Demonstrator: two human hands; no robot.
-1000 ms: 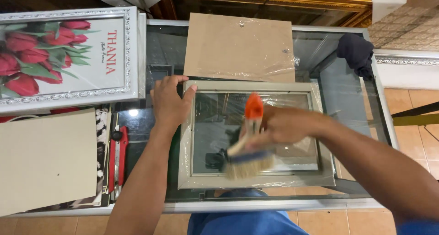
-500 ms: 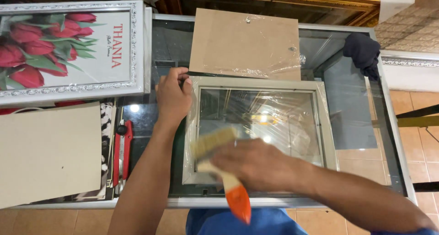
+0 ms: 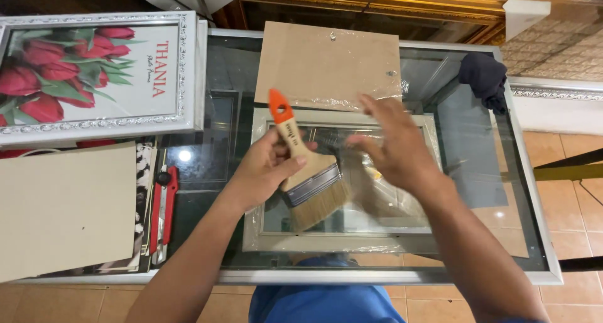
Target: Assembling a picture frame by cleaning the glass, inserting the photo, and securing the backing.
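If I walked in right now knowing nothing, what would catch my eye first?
Probably the wide paintbrush with its orange-tipped handle, held in the left hand over a pale picture frame on the glass table. The right hand hovers open beside it. At far left lies a framed picture of red tulips.

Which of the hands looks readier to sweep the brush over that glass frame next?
Probably the left hand: it grips the wooden, orange-tipped paintbrush, bristles pointing down over the pale plastic-wrapped picture frame. The right hand hovers open above the frame, holding nothing.
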